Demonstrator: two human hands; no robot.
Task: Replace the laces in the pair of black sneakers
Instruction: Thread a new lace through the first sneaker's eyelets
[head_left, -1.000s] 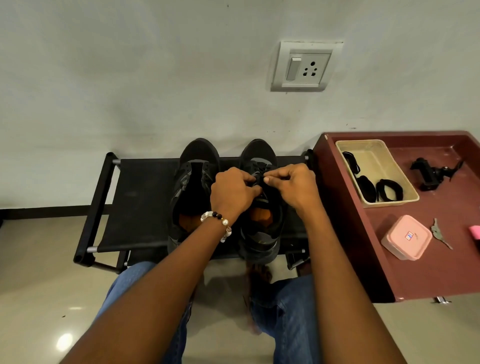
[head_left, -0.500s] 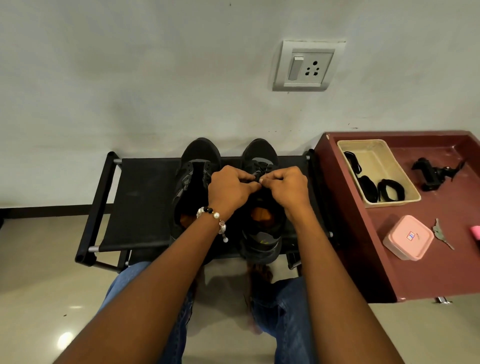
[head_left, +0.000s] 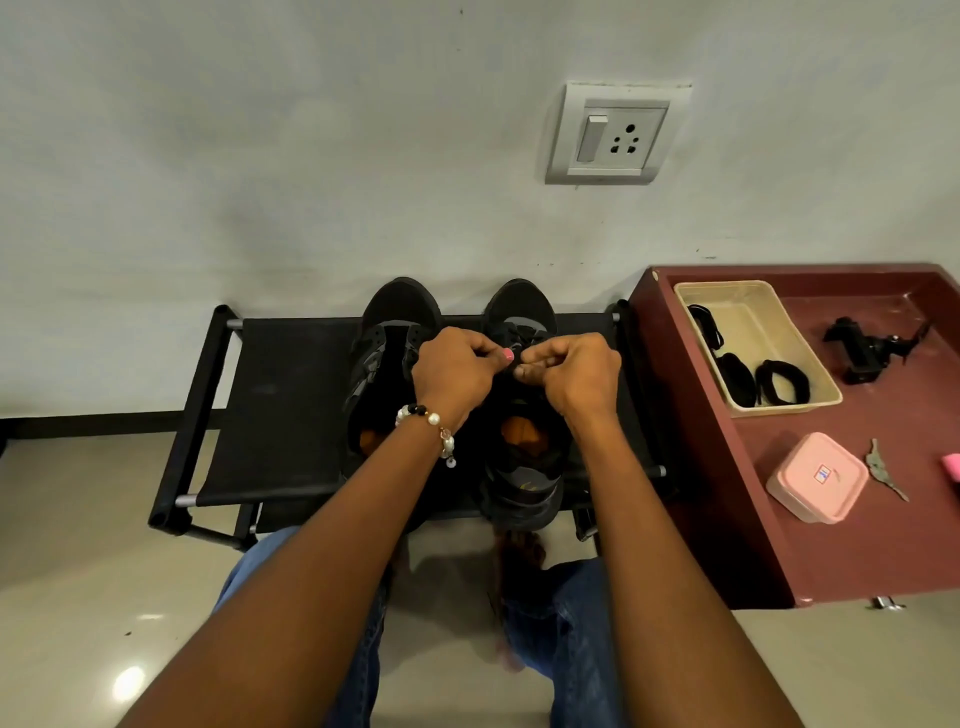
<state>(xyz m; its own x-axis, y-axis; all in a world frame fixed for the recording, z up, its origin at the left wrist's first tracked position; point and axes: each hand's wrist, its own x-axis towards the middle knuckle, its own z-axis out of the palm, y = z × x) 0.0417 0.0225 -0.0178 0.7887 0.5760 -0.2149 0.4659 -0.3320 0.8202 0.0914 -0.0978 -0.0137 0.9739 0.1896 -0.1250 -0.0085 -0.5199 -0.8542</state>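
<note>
Two black sneakers stand side by side on a black fabric shoe rack (head_left: 275, 395), toes to the wall. The left sneaker (head_left: 387, 332) has an open throat with no lace visible. Over the tongue of the right sneaker (head_left: 522, 467) my left hand (head_left: 454, 371) and my right hand (head_left: 576, 374) meet, fingers curled, each pinching the black lace (head_left: 519, 338) at the upper eyelets. The hands cover most of the lacing. Coiled black laces (head_left: 779, 382) lie in a beige tray (head_left: 774, 312) on the right.
A maroon table (head_left: 831, 540) stands to the right of the rack, carrying the tray, a black clamp mount (head_left: 862, 351), a pink lidded box (head_left: 815, 475) and a key (head_left: 883, 467). A wall socket (head_left: 615, 135) is above. My knees in jeans are below the rack.
Both hands have shifted slightly toward the sneaker's toe and drawn closer together over the right sneaker's tongue. The sneakers and table items have not moved.
</note>
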